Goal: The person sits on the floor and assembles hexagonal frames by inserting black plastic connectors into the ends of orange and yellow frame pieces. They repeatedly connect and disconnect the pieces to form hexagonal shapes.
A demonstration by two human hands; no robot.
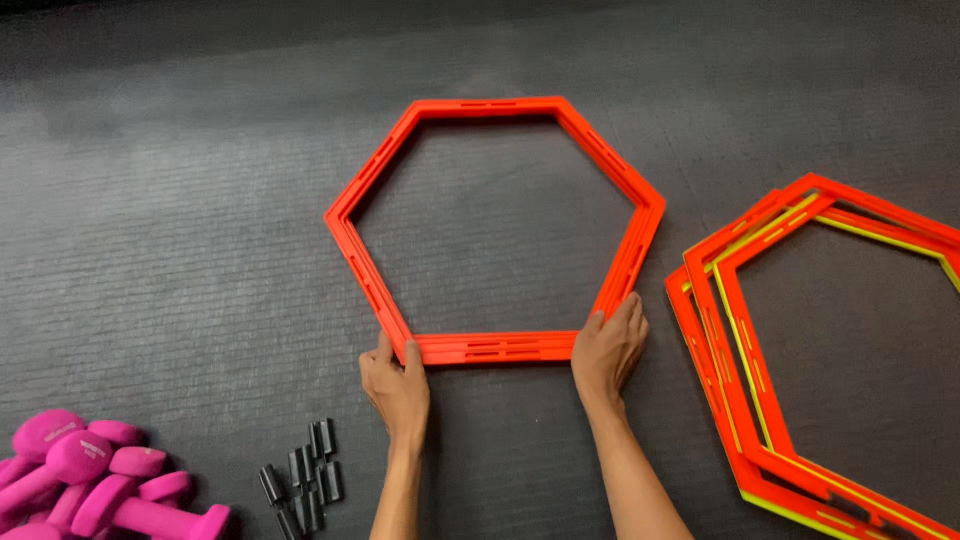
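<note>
**Hands gripping the near edge of an orange hexagon frame**

Nearest the camera, at lower left, pink dumbbells (pixel 90 480) are lying in a loose heap on the dark ribbed floor mat (pixel 180 230). Just beside them, toward the person's left forearm, small black clips (pixel 302 480) are sitting in a scattered cluster. Neither is touching the frame.

Next out, both hands are working the same piece. Left hand (pixel 395 385) is clasping the near-left corner of the orange hexagon frame (pixel 495 348), thumb on top. Right hand (pixel 608 350) is pressing on the near-right corner, fingers spread over the bar.

Frame is lying flat on the mat, centre view, one straight side facing the person. Bars are showing narrow slots along their length; the middle is open, mat showing through.

Off to the right, well apart, a stack of orange and yellow hexagon frames (pixel 745 380) is lying fanned out, partly running out of view.
</note>
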